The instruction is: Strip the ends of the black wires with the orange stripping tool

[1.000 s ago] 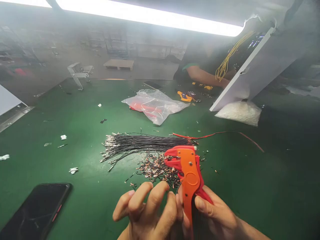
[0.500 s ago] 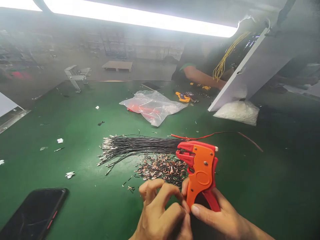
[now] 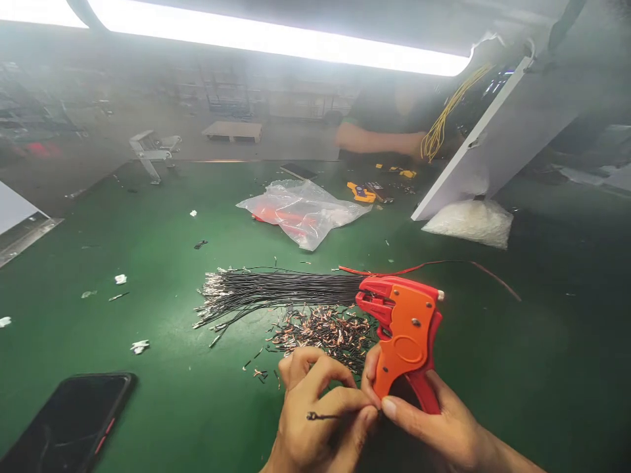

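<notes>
Wire stripper (image 3: 407, 328): above table (image 3: 197, 407), clamped in fingers of right hand (image 3: 444, 430); likely rigid, fairly light; grip by handles (image 3: 424, 392). Black wire (image 3: 325, 416): pinched in fingers of left hand (image 3: 310, 443); likely light, springy; hold clear of terminal (image 3: 310, 416).

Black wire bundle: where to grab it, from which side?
Probably mid-length, from above, pinching across: the bundle lies flat, running left to right. Its left end fans out, clippings crowd its near side toward the right, and the stripper hides its right end in this view.
</notes>
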The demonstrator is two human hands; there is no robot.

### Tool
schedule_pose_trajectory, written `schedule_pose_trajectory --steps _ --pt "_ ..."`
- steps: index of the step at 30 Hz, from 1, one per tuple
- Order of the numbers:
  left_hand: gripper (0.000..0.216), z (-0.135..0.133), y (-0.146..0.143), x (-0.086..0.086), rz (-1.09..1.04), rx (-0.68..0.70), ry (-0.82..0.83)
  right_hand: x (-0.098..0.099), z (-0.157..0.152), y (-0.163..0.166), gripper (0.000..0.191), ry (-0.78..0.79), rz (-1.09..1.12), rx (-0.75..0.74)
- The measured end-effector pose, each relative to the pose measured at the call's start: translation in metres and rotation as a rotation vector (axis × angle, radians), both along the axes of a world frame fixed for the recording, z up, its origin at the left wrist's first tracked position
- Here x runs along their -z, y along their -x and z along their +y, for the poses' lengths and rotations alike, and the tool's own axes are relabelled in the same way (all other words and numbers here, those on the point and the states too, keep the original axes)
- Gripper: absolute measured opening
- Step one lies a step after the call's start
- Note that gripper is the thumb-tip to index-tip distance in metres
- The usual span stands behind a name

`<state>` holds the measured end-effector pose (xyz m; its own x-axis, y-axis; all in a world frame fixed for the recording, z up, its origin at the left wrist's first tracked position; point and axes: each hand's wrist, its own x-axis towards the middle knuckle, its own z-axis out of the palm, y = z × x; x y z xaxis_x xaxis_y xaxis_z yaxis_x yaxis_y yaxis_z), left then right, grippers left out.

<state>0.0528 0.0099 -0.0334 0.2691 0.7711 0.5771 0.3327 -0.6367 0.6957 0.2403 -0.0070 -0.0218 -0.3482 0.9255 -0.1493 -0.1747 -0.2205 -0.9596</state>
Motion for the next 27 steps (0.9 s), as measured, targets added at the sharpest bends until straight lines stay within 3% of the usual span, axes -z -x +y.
schedule_pose_trajectory --steps 10,17,21,27 --pt "0.016 0.007 0.007 0.001 -0.09 0.101 0.082 -0.004 0.002 0.002 0.022 -0.006 -0.014 0.056" --pt "0.014 0.01 0.009 0.001 -0.069 0.168 0.133 0.003 0.002 0.0 0.027 0.08 0.104 0.054" --pt "0.015 0.011 0.008 0.003 -0.057 0.204 0.074 0.01 0.003 -0.004 0.025 0.085 0.139 0.025" --pt "0.012 0.01 0.005 0.002 -0.1 0.151 0.09 0.018 0.002 -0.006 0.022 0.094 0.143 0.015"
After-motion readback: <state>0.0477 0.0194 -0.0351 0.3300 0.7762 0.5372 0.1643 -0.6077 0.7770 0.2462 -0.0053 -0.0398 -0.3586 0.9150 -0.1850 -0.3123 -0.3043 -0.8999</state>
